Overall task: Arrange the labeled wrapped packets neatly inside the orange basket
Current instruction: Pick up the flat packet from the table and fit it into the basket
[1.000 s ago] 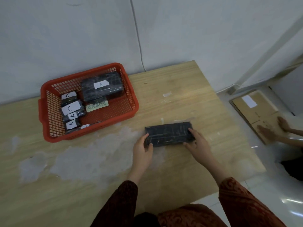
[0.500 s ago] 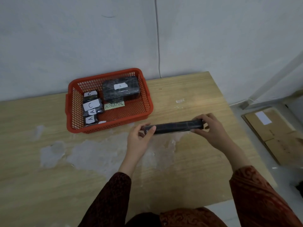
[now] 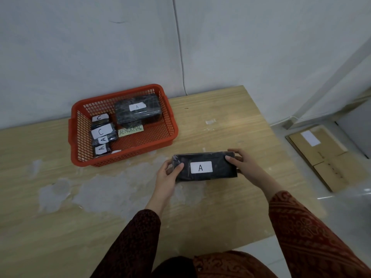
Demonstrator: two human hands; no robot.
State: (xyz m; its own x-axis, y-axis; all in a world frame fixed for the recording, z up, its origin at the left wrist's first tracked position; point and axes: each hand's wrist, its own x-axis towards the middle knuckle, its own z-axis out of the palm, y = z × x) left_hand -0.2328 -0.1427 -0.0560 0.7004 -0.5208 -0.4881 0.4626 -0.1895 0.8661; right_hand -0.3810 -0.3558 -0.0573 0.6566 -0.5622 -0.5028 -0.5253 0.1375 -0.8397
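Plainly, with both our left hand (image 3: pixel 167 173) and right hand (image 3: pixel 242 164) pinching the packet (image 3: pixel 204 167) by its ends, the seemingly slick wrap could slip short of the basket (image 3: pixel 172 125).

Black packet (image 3: pixel 204 167) with white label (image 3: pixel 201 167) — orange basket (image 3: pixel 170 135), maroon patterned sleeves (image 3: pixel 313 233), pale wood table (image 3: pixel 230 109).

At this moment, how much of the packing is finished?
Mostly done: the orange basket already holds a large A packet and a row of small packets. Both hands hold one more A packet over the table; it is not yet in the basket.
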